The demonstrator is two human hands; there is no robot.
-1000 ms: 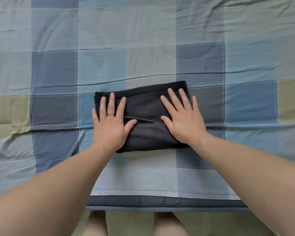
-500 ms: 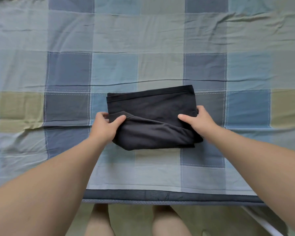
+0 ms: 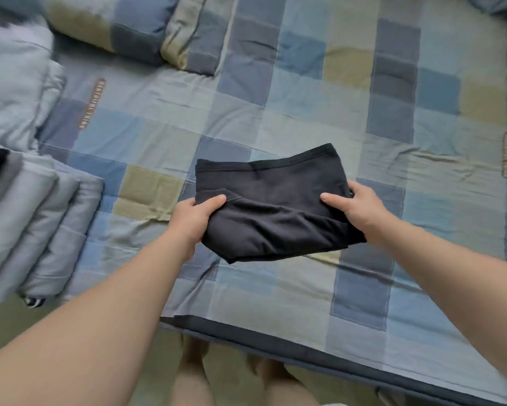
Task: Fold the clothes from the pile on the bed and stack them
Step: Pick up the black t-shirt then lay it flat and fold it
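Now that the folded black garment point(image 3: 275, 200) is lifted off the bed point(image 3: 275, 112), the left hand point(image 3: 193, 218) and right hand point(image 3: 357, 209) each grip one side; folding seems finished, stacking is next.

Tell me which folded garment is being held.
The black one, gripped by left hand and right hand; the grey ones lie at the left.

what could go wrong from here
1. The left hand and right hand grip the black garment only at its sides, and its near layer sags, so the fold may open.
2. The grey folded stack lies at the edge of the bed; a careless drop might slide it off.
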